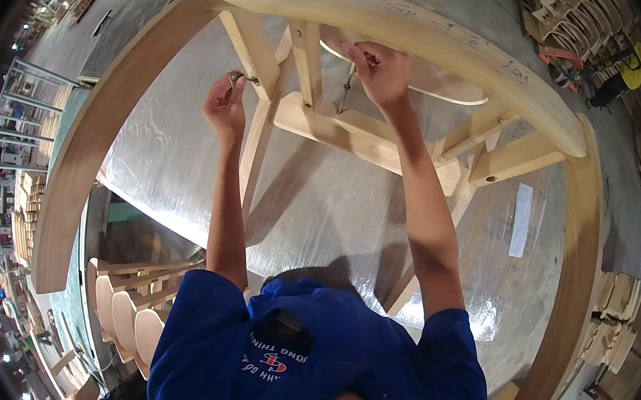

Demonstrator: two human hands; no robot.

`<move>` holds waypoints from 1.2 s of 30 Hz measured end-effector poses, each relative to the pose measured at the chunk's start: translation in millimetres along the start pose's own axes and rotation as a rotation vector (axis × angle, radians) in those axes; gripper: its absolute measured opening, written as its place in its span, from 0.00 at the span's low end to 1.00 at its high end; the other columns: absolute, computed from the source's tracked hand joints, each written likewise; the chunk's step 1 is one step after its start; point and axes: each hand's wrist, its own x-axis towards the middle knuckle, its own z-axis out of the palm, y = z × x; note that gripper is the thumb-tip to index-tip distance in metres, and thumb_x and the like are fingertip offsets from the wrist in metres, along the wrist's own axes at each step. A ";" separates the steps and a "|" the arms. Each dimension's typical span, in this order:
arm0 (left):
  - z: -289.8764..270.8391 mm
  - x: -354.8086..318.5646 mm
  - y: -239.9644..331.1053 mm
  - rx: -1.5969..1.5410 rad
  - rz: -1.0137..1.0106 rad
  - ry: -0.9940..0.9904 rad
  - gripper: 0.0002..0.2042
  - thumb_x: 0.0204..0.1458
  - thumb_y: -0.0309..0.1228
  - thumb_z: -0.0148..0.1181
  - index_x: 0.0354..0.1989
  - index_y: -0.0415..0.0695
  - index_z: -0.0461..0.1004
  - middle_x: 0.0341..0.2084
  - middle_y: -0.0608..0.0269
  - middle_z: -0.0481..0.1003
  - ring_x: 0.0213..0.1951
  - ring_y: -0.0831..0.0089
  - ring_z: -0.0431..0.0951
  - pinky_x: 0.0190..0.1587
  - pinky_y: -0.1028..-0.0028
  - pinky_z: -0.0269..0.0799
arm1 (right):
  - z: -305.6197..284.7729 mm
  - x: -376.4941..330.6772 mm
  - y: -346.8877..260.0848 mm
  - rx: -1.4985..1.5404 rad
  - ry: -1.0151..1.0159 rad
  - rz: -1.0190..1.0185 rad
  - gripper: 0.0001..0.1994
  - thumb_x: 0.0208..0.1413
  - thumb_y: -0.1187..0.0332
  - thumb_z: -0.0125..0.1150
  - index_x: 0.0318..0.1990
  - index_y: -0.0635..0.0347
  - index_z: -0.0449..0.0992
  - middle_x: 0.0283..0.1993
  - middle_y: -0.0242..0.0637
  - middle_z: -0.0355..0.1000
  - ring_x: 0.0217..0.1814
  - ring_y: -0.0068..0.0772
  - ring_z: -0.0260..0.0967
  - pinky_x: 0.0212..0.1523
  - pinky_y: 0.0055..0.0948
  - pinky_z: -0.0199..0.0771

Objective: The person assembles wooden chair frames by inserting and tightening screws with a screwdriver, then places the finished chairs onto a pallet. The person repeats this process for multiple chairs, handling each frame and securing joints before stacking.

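A pale unfinished wooden chair frame [389,137] lies upside down on a metal-covered workbench [320,200]. My left hand [225,102] is closed on a small metal part at the side of one wooden leg [259,131]. Higher up, my right hand [381,70] grips a thin metal tool [344,89] that points down at the cross rail [344,128] under the seat. A long curved wooden piece [431,40] arches over the top of the frame.
Another curved wooden rail [92,145] bends along the left and one [573,289] along the right. Chair backs [125,308] stand stacked at the lower left. Stacks of wooden parts [620,317] sit at the right and more at the top right [581,20].
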 end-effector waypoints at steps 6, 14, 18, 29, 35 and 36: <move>1.5 0.2 4.3 0.037 -0.028 0.003 0.07 0.51 0.22 0.59 0.38 0.35 0.76 0.31 0.64 0.76 0.35 0.80 0.73 0.41 0.80 0.69 | 15.3 -18.6 -17.9 0.007 -0.230 -0.053 0.06 0.51 0.68 0.59 0.31 0.62 0.77 0.23 0.45 0.71 0.22 0.42 0.68 0.26 0.33 0.66; 21.3 11.5 7.7 -0.035 0.107 0.129 0.09 0.53 0.28 0.59 0.39 0.36 0.75 0.32 0.63 0.77 0.34 0.79 0.74 0.39 0.80 0.68 | 9.1 -10.8 -6.6 0.046 -0.411 0.107 0.06 0.52 0.71 0.56 0.34 0.63 0.76 0.27 0.42 0.74 0.27 0.36 0.71 0.32 0.30 0.70; 46.1 40.4 9.7 -0.217 0.056 -0.152 0.10 0.50 0.26 0.61 0.39 0.35 0.75 0.29 0.64 0.76 0.32 0.82 0.73 0.35 0.82 0.68 | 3.1 -21.0 11.2 0.076 -0.372 0.102 0.05 0.48 0.73 0.59 0.33 0.62 0.76 0.26 0.46 0.73 0.25 0.40 0.71 0.30 0.31 0.69; 38.2 33.7 -21.2 0.062 0.076 0.005 0.11 0.48 0.29 0.64 0.34 0.36 0.72 0.26 0.66 0.74 0.28 0.82 0.69 0.32 0.79 0.65 | 28.7 -41.0 6.9 0.057 -0.155 0.119 0.11 0.43 0.70 0.68 0.24 0.67 0.72 0.20 0.35 0.72 0.19 0.19 0.65 0.24 0.20 0.67; 77.9 -46.7 29.3 0.099 0.314 0.030 0.39 0.40 0.30 0.70 0.58 0.37 0.51 0.51 0.54 0.60 0.53 0.61 0.63 0.53 0.68 0.63 | 12.4 -42.8 22.8 0.306 -0.220 0.165 0.03 0.45 0.81 0.61 0.26 0.70 0.72 0.24 0.42 0.75 0.26 0.25 0.74 0.28 0.24 0.72; 88.8 -31.2 42.2 0.061 0.228 0.017 0.31 0.42 0.30 0.67 0.53 0.36 0.58 0.47 0.55 0.66 0.49 0.65 0.67 0.51 0.68 0.65 | 11.4 -41.8 17.2 0.262 -0.276 0.150 0.02 0.45 0.82 0.59 0.27 0.71 0.73 0.25 0.43 0.76 0.28 0.26 0.75 0.29 0.24 0.72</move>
